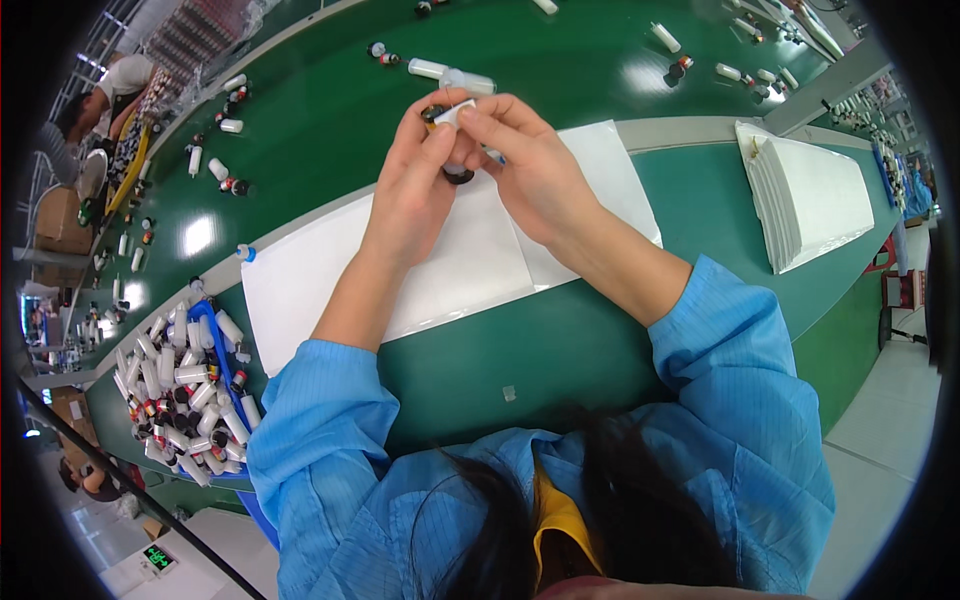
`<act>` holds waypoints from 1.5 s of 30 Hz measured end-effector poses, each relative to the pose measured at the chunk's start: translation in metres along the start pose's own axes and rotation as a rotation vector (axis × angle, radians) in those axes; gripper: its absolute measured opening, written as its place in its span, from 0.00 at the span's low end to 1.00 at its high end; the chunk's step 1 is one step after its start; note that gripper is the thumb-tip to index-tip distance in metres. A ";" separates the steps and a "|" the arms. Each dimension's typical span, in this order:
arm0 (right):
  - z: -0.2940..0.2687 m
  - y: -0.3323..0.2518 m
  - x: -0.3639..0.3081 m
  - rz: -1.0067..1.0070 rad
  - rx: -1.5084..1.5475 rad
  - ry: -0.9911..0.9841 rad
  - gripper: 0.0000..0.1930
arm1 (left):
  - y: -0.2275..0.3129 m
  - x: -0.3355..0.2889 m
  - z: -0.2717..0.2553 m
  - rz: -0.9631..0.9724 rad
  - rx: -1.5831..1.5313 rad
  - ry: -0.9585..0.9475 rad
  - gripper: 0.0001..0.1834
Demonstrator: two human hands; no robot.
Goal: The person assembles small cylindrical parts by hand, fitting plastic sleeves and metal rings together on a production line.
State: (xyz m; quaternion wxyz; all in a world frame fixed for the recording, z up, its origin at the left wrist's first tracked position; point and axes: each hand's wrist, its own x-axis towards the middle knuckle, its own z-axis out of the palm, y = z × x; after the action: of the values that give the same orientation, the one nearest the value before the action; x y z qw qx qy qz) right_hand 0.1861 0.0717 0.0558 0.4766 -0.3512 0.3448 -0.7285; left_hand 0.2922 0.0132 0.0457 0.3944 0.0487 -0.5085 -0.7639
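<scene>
Above the white sheets, my two hands are together at the far side of the worktop. My left hand [415, 180] is closed around a small part with black ends [459, 176] and a bit of yellow, mostly hidden by the fingers. Against it lies a small white piece [455, 113], pinched under the thumb and fingers of my right hand [540, 170]. I cannot make out whether that piece is a label or part of the item. Just beyond my fingers, a white translucent tube [428, 68] lies on the green conveyor.
A blue bin [222, 365] heaped with white tubes and black-capped parts stands at the left. White sheets [470, 250] cover the worktop under my hands. A stack of white packs [810, 195] lies at the right. Loose tubes [665, 38] dot the conveyor; another person [120, 80] is far left.
</scene>
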 end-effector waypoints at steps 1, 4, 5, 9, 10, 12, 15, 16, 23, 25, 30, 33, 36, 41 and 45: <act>0.000 0.000 -0.001 -0.010 -0.001 -0.003 0.06 | -0.002 0.000 0.000 0.005 0.004 -0.008 0.17; 0.001 -0.003 -0.003 0.014 -0.011 0.006 0.06 | -0.004 0.000 0.000 0.005 0.038 -0.006 0.19; 0.001 -0.004 -0.004 0.028 -0.006 0.006 0.06 | -0.004 0.000 0.000 0.017 0.038 -0.019 0.19; -0.006 -0.008 -0.003 0.112 -0.039 -0.075 0.09 | 0.000 -0.004 0.007 -0.015 0.013 -0.036 0.20; -0.007 -0.009 0.000 0.124 -0.039 -0.076 0.09 | -0.003 -0.003 0.003 -0.018 0.009 -0.025 0.20; -0.007 -0.015 0.003 0.188 -0.125 -0.081 0.13 | -0.006 0.001 -0.011 -0.053 -0.122 -0.284 0.24; -0.011 -0.023 0.003 0.165 -0.239 -0.093 0.19 | 0.001 0.002 -0.021 -0.293 -0.239 -0.454 0.31; -0.013 -0.027 0.003 0.139 -0.320 -0.158 0.20 | 0.004 0.002 -0.020 -0.387 -0.184 -0.506 0.33; -0.051 -0.080 0.055 0.012 -1.126 -0.033 0.27 | -0.001 0.095 -0.062 0.493 1.662 -0.012 0.13; -0.076 -0.087 0.076 0.003 -1.477 0.105 0.28 | -0.003 0.126 -0.088 0.609 1.771 -0.040 0.20; -0.089 -0.076 0.073 -0.035 -1.874 0.318 0.25 | -0.021 0.166 -0.111 0.421 2.025 -0.148 0.18; -0.067 -0.046 0.050 -0.707 -1.728 -0.030 0.13 | -0.004 0.158 -0.099 0.310 2.211 -0.195 0.13; -0.019 -0.010 0.013 -0.627 -1.725 -0.486 0.06 | 0.019 0.135 -0.110 0.339 2.111 -0.148 0.09; -0.009 0.009 0.000 -0.570 -2.074 -0.590 0.03 | 0.032 0.092 -0.124 0.008 2.026 -0.124 0.13; 0.005 -0.010 0.029 -0.095 -2.137 -0.758 0.04 | 0.043 0.059 -0.121 -0.081 2.118 -0.114 0.11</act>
State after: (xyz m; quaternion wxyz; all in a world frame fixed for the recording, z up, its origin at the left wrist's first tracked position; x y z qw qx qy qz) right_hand 0.1769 0.0469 0.0724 -0.0217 -0.7886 0.6099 0.0746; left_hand 0.3335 -0.1220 0.0417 0.1007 0.3482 -0.9304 0.0549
